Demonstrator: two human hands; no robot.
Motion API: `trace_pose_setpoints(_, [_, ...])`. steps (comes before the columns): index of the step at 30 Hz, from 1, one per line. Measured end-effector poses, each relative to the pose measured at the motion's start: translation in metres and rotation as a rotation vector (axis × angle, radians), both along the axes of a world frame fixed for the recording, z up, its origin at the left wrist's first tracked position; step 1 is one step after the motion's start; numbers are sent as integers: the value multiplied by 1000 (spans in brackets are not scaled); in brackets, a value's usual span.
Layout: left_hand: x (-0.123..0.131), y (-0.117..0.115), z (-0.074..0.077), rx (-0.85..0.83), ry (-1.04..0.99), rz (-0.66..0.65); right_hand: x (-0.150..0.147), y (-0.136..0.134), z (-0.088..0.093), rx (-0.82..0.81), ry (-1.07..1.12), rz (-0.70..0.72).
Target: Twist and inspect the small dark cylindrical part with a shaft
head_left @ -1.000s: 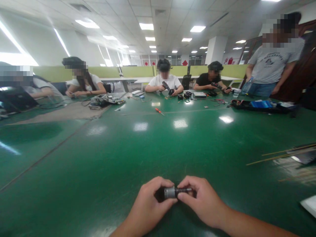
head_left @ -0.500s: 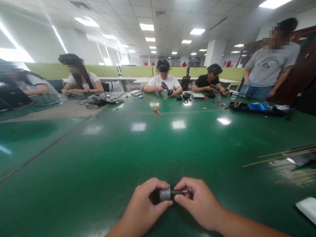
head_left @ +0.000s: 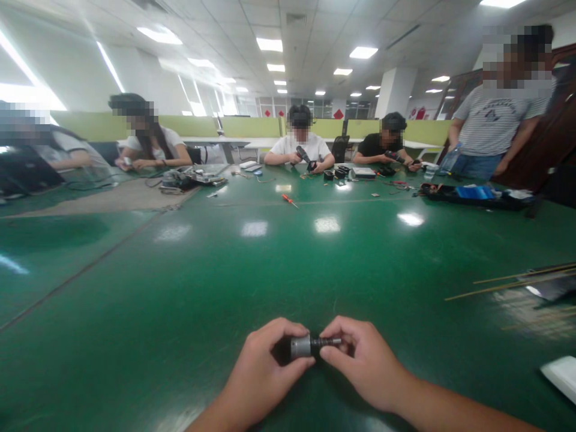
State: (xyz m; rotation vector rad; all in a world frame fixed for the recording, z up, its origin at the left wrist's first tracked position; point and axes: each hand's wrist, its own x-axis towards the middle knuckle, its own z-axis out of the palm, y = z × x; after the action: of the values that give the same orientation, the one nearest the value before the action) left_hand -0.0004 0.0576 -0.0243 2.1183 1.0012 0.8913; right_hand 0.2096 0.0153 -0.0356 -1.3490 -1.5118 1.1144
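Observation:
Low in the middle of the view is a small grey metal cylinder with a shaft, lying sideways between my hands. Its dark, ridged shaft points right and ends in a bright narrow tip. My left hand is curled round the cylinder, thumb below and index finger above; its other fingers are partly hidden. Around the shaft, close to the cylinder, the thumb and index finger of my right hand are pinched. The shaft's tip shows in front of the right hand's curled fingers.
The green table stretches ahead. An orange screwdriver lies farther off. Thin rods and a white object are at the right. Several people are across the table; one in a white shirt holds a dark power tool.
My right fingertips have shifted slightly right along the shaft, and its bright tip shows more clearly. The left hand keeps its hold. The view has moved slightly.

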Motion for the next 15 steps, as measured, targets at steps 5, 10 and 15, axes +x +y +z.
trace_pose_setpoints(5, [0,0,1,-17,-6,5,-1,0,0,-1,4,-6])
trace_pose_setpoints(10, [-1,0,0,-28,0,4,-1,-1,-2,-10,14,-9])
trace_pose_setpoints(15, [-2,1,-1,-30,0,5,-2,0,-1,-8,20,-12])
